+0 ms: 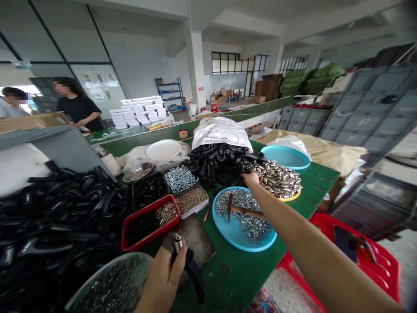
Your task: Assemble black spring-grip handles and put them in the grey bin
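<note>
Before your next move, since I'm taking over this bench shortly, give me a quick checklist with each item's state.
Left hand gripping black handle with metal sleeve on top: ok.
Right hand at the pile of metal sleeves: ok.
Anything picked up by the right hand: cannot tell.
Knife on the blue plate clear of right forearm: cannot tell, handle runs under it.
Black handles at left contained: not ok, heaped loose.

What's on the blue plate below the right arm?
The blue plate holds loose steel nuts and a wooden-handled knife. The right arm hides the plate's far edge and whatever lies there, possibly the handle's end.
</note>
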The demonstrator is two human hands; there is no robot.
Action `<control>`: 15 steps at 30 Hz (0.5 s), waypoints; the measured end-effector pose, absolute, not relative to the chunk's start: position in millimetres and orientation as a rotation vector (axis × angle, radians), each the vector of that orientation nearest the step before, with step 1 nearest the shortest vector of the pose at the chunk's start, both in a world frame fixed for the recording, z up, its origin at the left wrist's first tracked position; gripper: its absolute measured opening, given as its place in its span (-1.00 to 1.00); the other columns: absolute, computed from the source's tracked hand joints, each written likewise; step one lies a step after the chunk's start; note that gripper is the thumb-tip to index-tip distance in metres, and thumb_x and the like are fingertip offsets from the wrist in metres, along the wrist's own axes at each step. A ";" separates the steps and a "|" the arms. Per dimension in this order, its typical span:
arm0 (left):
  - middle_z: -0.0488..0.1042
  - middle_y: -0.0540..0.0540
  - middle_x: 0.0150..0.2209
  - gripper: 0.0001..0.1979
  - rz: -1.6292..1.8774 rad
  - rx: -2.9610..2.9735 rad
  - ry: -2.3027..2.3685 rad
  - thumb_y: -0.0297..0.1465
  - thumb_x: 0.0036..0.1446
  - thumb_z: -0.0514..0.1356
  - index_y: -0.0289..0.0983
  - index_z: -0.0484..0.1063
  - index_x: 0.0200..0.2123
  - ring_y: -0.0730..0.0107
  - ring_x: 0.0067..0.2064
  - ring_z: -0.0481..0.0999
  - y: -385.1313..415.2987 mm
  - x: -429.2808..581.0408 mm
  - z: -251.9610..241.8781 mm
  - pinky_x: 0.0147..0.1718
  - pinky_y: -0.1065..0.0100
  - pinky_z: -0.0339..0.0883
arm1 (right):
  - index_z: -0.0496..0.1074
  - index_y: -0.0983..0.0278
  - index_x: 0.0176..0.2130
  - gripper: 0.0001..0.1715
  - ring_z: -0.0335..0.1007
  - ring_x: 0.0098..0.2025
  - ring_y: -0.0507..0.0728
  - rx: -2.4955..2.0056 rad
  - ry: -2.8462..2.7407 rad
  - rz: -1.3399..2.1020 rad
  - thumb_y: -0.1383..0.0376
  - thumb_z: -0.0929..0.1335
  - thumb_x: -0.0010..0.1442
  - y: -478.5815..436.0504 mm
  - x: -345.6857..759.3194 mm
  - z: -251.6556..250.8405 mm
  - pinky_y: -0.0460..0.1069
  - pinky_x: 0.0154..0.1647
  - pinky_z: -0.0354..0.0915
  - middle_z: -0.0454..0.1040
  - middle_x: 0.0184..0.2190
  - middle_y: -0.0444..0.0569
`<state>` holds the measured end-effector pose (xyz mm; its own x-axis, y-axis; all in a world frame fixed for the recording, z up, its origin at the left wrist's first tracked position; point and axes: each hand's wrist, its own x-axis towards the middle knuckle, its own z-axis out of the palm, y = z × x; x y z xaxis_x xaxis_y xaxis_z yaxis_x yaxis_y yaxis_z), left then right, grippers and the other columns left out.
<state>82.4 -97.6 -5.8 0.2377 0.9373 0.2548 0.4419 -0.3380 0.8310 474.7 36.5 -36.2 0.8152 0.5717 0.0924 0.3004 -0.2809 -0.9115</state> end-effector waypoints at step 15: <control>0.51 -0.13 -0.35 -0.63 0.642 1.939 1.299 -0.09 0.18 0.03 -0.27 0.42 -0.29 0.24 -0.30 0.47 -104.2 88.2 -9.8 -0.25 0.29 0.31 | 0.25 0.23 -0.40 -0.58 0.33 -0.48 0.03 -1.161 -1.392 1.325 -0.04 0.20 0.23 -120.4 274.0 -4.2 -0.08 -0.50 0.30 0.30 -0.49 -0.16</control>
